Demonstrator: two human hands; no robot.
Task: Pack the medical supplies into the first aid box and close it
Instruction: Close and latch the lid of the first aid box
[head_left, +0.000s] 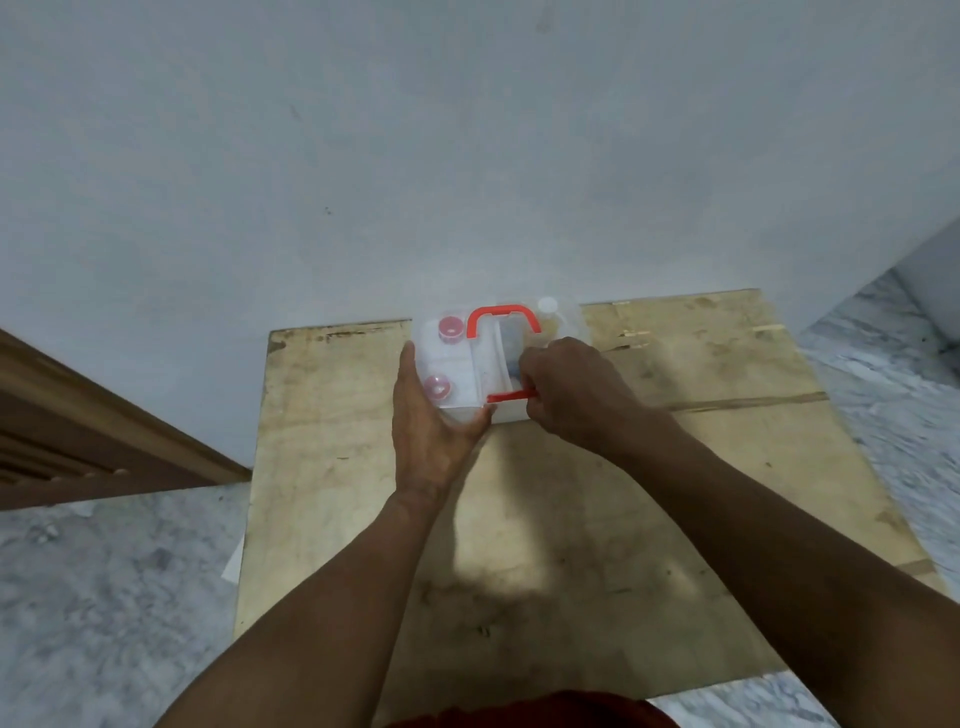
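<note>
"Two hands on the box (509, 413)?"
"Both. My left hand (431, 431) grips its near left corner, thumb on the front wall, fingers up the left side. My right hand (571, 395) is curled round the red latch (511, 397) at its front edge."
"Where is the box?"
"On the wooden table (675, 467), backed against the wall, lid on, with its red handle (501, 312) on top."
"Any writing?"
"Too blurred to read. Through the lid's left part I see pink round caps (450, 328). A white bottle (548, 305) shows at the far right corner, and I cannot tell if it is inside or behind."
</note>
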